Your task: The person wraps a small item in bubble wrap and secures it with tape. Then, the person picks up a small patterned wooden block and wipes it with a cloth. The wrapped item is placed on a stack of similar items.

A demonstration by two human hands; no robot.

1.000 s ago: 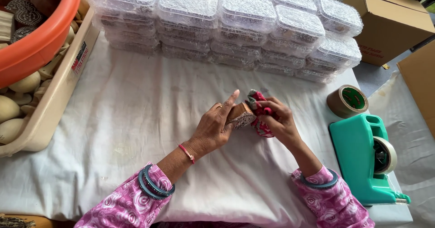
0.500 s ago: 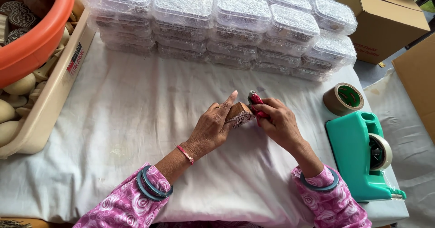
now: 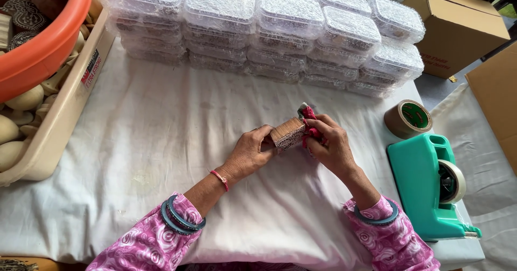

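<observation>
A small carved wooden block (image 3: 288, 132) is held just above the white cloth (image 3: 161, 142), near the middle of the table. My left hand (image 3: 249, 153) grips its left end with curled fingers. My right hand (image 3: 329, 142) presses a red and pink rag (image 3: 309, 121) against the block's right side. Both wrists wear bangles under pink patterned sleeves.
Stacks of clear plastic lidded boxes (image 3: 258, 29) line the far edge. A teal tape dispenser (image 3: 428, 185) and a brown tape roll (image 3: 407, 118) sit right. A beige tray (image 3: 59, 115) of pale round items and an orange basin (image 3: 43, 39) are left. Cardboard boxes (image 3: 458, 23) stand far right.
My left fingers, spread a second ago, have closed around the block. The block now shows more clearly between the hands, and the rag stays pressed on its right side.
</observation>
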